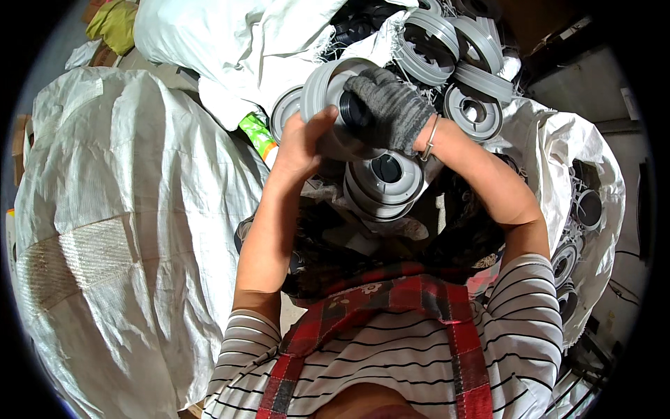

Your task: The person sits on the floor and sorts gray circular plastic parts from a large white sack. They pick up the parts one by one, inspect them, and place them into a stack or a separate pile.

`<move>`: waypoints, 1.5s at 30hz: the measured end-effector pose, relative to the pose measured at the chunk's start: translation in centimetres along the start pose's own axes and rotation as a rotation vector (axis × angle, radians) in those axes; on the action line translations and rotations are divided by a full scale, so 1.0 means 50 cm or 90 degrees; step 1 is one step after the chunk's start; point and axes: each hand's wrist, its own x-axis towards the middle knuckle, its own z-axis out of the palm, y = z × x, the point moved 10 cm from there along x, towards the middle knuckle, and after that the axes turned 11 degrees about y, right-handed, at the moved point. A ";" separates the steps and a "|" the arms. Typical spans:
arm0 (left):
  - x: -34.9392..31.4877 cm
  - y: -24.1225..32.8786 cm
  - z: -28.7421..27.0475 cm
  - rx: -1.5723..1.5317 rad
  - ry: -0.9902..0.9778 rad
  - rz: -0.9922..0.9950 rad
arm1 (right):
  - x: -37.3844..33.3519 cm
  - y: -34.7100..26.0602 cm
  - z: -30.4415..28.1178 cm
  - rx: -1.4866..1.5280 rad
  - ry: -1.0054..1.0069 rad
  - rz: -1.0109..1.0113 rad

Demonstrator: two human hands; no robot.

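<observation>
Gry ring (322, 85) in L hand (303, 145)

One bare left hand (301, 145) and one gloved right hand (394, 110) were at one grey ring (323, 87) and one black ribbed piece (354, 112). Three large white sacks (160, 230) showed, at least three round parts (588, 211) inside one's open edge. There was one bracelet (430, 140).
</observation>
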 end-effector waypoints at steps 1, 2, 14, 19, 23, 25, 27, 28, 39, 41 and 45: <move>-0.006 0.007 0.006 -0.019 0.002 -0.006 | -0.002 -0.010 -0.002 0.000 -0.004 -0.024; -0.010 0.011 0.011 -0.038 0.006 -0.011 | -0.002 -0.011 -0.004 0.024 -0.015 -0.012; 0.001 -0.003 0.026 0.094 0.032 0.079 | -0.035 0.113 0.007 0.181 0.077 0.307; -0.014 -0.006 0.033 0.184 0.072 0.081 | -0.064 0.143 0.049 0.467 0.025 0.542; -0.032 -0.024 0.053 0.250 0.073 0.023 | -0.093 0.146 0.133 0.907 0.044 0.681; -0.037 -0.010 0.070 0.263 0.028 0.154 | -0.090 0.127 0.158 1.084 -0.010 0.681; -0.050 0.021 0.089 0.356 -0.027 0.337 | -0.067 0.101 0.150 1.227 -0.062 0.538; -0.055 0.042 0.100 0.443 -0.062 0.455 | -0.072 0.104 0.150 1.253 -0.070 0.531; -0.037 0.019 0.034 0.315 -0.073 0.115 | -0.078 0.152 0.087 0.827 0.006 0.491; -0.033 -0.028 0.029 0.109 -0.140 0.053 | -0.091 0.147 0.101 0.789 -0.032 0.574; -0.037 -0.024 0.055 0.424 -0.146 0.188 | -0.098 0.136 0.101 1.121 0.021 0.647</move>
